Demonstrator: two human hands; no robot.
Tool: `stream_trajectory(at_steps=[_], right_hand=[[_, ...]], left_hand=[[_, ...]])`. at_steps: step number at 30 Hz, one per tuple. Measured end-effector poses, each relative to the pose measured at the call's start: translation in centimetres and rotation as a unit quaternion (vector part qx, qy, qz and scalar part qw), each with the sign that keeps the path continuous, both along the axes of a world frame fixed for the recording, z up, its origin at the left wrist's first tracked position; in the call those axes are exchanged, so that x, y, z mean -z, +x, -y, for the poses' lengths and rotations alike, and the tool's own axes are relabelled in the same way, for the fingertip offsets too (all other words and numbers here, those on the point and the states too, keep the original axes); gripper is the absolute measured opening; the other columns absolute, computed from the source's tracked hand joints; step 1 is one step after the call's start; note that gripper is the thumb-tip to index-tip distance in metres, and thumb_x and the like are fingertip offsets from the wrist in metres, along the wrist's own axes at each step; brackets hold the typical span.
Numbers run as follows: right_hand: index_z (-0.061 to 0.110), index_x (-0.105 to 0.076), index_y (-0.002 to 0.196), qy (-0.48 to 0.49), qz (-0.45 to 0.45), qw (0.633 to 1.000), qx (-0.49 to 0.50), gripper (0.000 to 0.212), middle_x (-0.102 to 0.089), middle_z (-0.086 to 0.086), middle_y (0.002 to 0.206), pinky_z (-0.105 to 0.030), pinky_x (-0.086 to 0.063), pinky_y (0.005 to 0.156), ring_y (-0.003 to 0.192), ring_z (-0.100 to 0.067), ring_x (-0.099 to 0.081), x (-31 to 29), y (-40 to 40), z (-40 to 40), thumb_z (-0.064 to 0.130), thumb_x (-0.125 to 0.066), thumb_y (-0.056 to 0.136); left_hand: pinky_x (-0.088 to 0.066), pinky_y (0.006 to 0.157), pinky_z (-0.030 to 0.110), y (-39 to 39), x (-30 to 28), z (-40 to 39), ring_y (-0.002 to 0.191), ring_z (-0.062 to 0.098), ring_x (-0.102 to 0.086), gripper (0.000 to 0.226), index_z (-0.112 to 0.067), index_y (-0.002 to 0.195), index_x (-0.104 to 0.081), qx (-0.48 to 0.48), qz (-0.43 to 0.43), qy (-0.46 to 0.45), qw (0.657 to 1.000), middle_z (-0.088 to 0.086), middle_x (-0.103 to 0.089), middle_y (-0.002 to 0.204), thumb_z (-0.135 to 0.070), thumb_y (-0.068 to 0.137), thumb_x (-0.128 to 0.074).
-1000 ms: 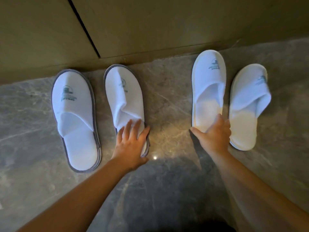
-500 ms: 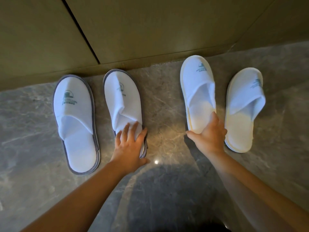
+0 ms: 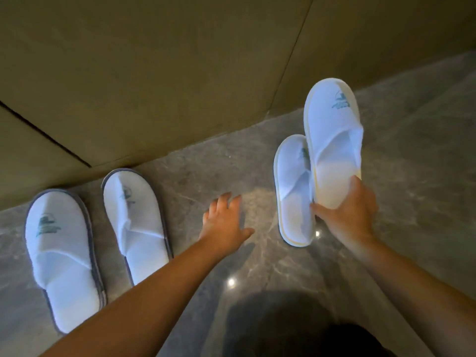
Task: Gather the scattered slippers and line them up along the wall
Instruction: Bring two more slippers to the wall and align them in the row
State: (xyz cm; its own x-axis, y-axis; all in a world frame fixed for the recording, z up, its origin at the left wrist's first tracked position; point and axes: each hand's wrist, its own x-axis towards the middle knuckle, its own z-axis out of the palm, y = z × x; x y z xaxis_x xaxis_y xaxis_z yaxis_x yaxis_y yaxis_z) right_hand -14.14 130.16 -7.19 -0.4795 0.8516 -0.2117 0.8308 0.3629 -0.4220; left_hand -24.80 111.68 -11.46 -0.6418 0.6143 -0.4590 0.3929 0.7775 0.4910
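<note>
The yellow-trimmed slipper (image 3: 333, 140) is gripped at its heel by the right hand (image 3: 346, 212), fingers closed round it, lifted off the floor (image 3: 412, 202) and overlapping its mate (image 3: 291, 191), which lies flat just beside it; the left hand (image 3: 224, 222) hangs open and empty above the stone, fingers spread; farther left, two grey-trimmed slippers (image 3: 61, 253) (image 3: 136, 222) lie side by side, toes close to the wall (image 3: 154, 73).

Right hand (image 3: 347, 215) lifted yellow-trimmed slipper (image 3: 333, 140), left hand (image 3: 224, 222) released grey-trimmed slipper (image 3: 135, 222)
</note>
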Motion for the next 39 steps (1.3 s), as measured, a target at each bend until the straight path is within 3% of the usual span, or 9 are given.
stream_trajectory(at_steps=[9,13,17,23,29,32,35,37,39], right_hand=[[0.011,-0.028,0.136,-0.056,0.006,0.997,0.047,0.096,-0.038,-0.017,0.139,-0.053,-0.033,0.106,0.128,-0.035,-0.035,7.0,4.8,-5.8,0.033,-0.081,0.059],[0.011,-0.029,0.135,-0.066,0.014,0.997,0.044,0.095,-0.041,-0.016,0.137,-0.05,-0.036,0.105,0.126,-0.034,-0.038,8.9,5.2,-7.8,0.034,-0.081,0.059],[0.013,-0.029,0.136,-0.106,-0.007,0.994,0.036,0.093,-0.04,-0.015,0.139,-0.05,-0.035,0.105,0.127,-0.034,-0.037,9.8,5.4,-9.0,0.031,-0.08,0.06],[0.012,-0.024,0.138,-0.139,-0.034,0.989,-0.028,0.094,-0.03,-0.017,0.143,-0.047,-0.026,0.108,0.129,-0.037,-0.028,10.2,4.0,-8.3,0.026,-0.078,0.063],[0.008,-0.028,0.136,-0.139,-0.033,0.986,-0.086,0.093,-0.033,-0.022,0.138,-0.042,-0.021,0.105,0.126,-0.039,-0.031,10.3,0.3,-4.6,0.024,-0.08,0.061],[0.012,-0.028,0.136,-0.118,0.024,0.981,-0.152,0.087,-0.034,-0.022,0.138,-0.044,-0.025,0.104,0.125,-0.038,-0.031,10.3,-1.9,-2.5,0.033,-0.075,0.066],[0.013,-0.03,0.136,-0.081,0.062,0.973,-0.205,0.076,-0.022,-0.022,0.148,-0.047,-0.02,0.107,0.132,-0.039,-0.022,10.0,-3.4,-0.5,0.043,-0.065,0.075],[0.011,-0.036,0.133,-0.103,-0.009,0.967,-0.233,0.068,-0.022,-0.021,0.149,-0.047,-0.019,0.109,0.135,-0.037,-0.02,9.3,-4.3,1.3,0.04,-0.063,0.078],[0.008,-0.044,0.126,-0.229,-0.096,0.938,-0.241,0.056,-0.044,-0.018,0.135,-0.045,-0.032,0.103,0.125,-0.034,-0.039,8.2,-4.9,3.8,0.033,-0.063,0.079]], left_hand=[[-0.033,0.106,0.045,4.3,4.5,-12.1,0.129,0.032,-0.032,0.086,-0.013,0.136,-0.02,-0.148,0.091,-0.027,0.984,0.013,-0.032,0.142,-0.037,0.07,-0.071],[-0.031,0.106,0.042,6.9,5.9,-15.1,0.128,0.031,-0.032,0.103,-0.013,0.139,-0.005,-0.214,0.027,-0.081,0.973,0.015,-0.028,0.14,-0.044,0.067,-0.072],[-0.041,0.098,0.041,7.5,6.7,-15.9,0.119,0.032,-0.043,0.099,-0.014,0.133,-0.015,-0.284,0.034,-0.099,0.953,0.018,-0.039,0.13,-0.039,0.061,-0.078],[-0.045,0.086,0.04,5.6,6.0,-14.3,0.106,0.035,-0.056,0.056,-0.004,0.114,-0.044,-0.307,0.126,-0.032,0.943,0.018,-0.059,0.116,-0.031,0.072,-0.071],[-0.044,0.069,0.032,2.5,2.6,-7.0,0.084,0.029,-0.06,0.027,-0.004,0.099,-0.06,-0.433,0.132,0.084,0.888,0.02,-0.066,0.102,-0.019,0.077,-0.067],[-0.048,0.073,0.036,2.0,1.1,-3.3,0.089,0.032,-0.061,0.025,-0.002,0.098,-0.06,-0.499,0.129,0.115,0.849,0.022,-0.065,0.103,-0.016,0.078,-0.065],[-0.05,0.086,0.048,1.9,0.4,-1.0,0.097,0.035,-0.06,0.032,0.0,0.106,-0.057,-0.536,0.146,0.142,0.819,0.02,-0.064,0.108,-0.018,0.08,-0.063],[-0.05,0.088,0.048,2.1,0.2,-0.2,0.099,0.035,-0.06,0.028,-0.002,0.105,-0.057,-0.546,0.151,0.174,0.806,0.019,-0.064,0.107,-0.017,0.081,-0.061],[-0.051,0.087,0.047,2.4,0.0,0.2,0.099,0.035,-0.061,0.027,-0.002,0.104,-0.058,-0.542,0.151,0.202,0.801,0.02,-0.064,0.106,-0.015,0.082,-0.061]])
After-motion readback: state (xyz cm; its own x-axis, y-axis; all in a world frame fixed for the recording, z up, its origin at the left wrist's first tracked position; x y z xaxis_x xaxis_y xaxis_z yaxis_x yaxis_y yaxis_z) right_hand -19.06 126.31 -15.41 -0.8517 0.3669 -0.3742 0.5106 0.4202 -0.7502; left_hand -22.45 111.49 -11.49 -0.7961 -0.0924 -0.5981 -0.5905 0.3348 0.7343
